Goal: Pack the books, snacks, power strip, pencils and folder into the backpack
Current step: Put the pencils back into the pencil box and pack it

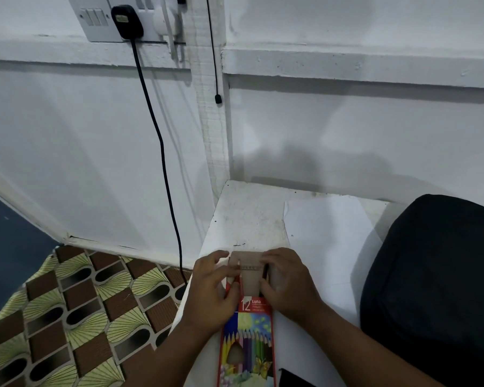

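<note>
A red pencil box lies lengthwise on the white table, its printed front facing up and its open cardboard flap at the far end. Both hands work at that end. The left hand lies against the box's left edge, fingers curled inward and fingertips pinching the flap's left side. The right hand mirrors it on the right edge, fingers bent over the flap and thumb pressed to the box's top. A dark pencil shows just beside the right fingers.

A white sheet lies flat on the table beyond the right hand, touching the box area at its near edge. A black backpack sits to the right, overlapping the table's edge. A black cable hangs down the white wall from a plug in a socket. Patterned floor covering lies left of the table.
</note>
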Motion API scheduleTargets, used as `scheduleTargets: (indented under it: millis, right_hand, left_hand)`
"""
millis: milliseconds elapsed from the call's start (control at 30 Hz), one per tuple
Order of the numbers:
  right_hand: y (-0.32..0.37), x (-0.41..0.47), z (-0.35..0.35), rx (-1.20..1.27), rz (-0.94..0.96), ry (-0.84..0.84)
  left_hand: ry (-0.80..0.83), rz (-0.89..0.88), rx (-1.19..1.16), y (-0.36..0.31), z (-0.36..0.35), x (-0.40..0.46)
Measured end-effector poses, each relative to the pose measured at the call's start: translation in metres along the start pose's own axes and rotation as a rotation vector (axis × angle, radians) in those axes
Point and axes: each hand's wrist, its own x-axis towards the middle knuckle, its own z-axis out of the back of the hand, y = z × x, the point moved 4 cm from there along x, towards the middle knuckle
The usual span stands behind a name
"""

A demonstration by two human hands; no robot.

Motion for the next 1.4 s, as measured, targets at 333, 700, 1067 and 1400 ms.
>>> scheduleTargets:
  millis: [333,700,1067,1400]
  right_hand:
    - [-0.004,0.0002,-0.0051,-0.052,-0.048,-0.024]
    - [0.0011,0.0009,-0.0007,-0.02,0.026,0.003]
    - [0.0003,0.0021,-0.0016,0.012,-0.012,0.039]
    - [-0.0025,0.0037,-0.0027,-0.018,-0.047,0.032]
  left_hand:
    - [0.005,0.034,0.051,0.0023,-0.0015,0.0005]
    - [-0.014,0.061,0.032,0.0037,-0.0001,0.0018]
    - [-0.052,0.126,0.029,0.006,0.0008,-0.0008]
    - [-0.031,0.066,0.034,-0.0028,0.0047,0.0022]
